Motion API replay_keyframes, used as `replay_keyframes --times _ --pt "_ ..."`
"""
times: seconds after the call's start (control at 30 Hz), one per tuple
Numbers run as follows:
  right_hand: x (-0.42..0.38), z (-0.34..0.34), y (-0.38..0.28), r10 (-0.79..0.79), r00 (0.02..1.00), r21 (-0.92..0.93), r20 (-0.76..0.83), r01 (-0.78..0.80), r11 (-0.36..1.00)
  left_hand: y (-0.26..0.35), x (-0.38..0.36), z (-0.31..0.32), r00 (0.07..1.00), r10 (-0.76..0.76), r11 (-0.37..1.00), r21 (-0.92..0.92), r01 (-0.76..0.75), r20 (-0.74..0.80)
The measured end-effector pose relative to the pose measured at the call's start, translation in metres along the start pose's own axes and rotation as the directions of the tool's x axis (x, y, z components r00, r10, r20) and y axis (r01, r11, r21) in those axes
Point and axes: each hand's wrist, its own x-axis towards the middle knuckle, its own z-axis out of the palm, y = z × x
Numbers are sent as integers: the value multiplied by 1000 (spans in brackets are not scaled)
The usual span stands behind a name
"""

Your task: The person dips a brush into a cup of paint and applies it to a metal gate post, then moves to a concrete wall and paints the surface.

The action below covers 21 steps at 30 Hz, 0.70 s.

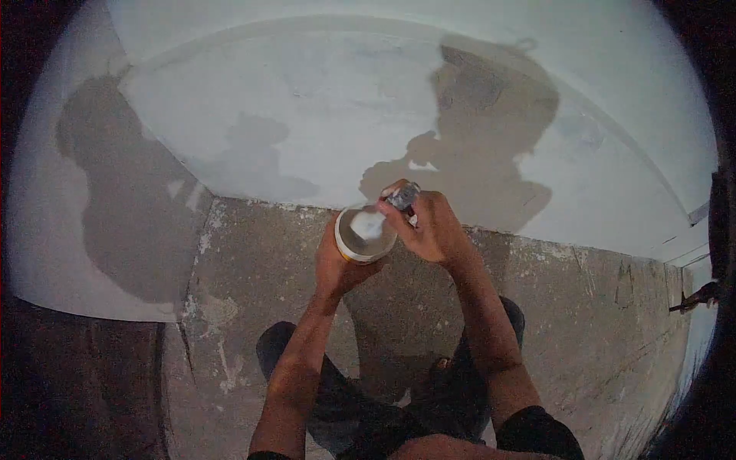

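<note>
A round white tub [345,247] is held in my left hand [335,264], its fingers wrapped around the side and underneath. Whitish material [368,225] shows inside its open top. My right hand [432,230] is closed on a grey and black tool handle [402,197] just at the tub's right rim. The tool's lower end is hidden or too blurred to make out.
A white wall [330,107] with patchy areas and shadows rises in front. Below it lies a stained, speckled concrete floor [583,337]. My bent knees [276,341] are below my forearms. A dark object [698,297] stands at the far right edge.
</note>
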Motion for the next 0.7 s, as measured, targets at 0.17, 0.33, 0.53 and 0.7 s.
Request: replay_keyframes --times 0.17,0.33,0.53,0.7 --pt "4 -4 0 26 999 -6 27 -25 1000 -18 -3 9 999 -31 996 81 34 -31" --pt "7 -7 -12 -178 973 -42 -146 174 984 -28 -3 10 1000 -24 997 78 24 -4" --pt "-2 -9 5 63 996 140 -68 -53 989 -23 -1 7 1000 -15 999 51 15 -3" --pt "-3 -17 6 128 991 154 -29 -122 980 -22 3 13 999 38 996 84 -39 15"
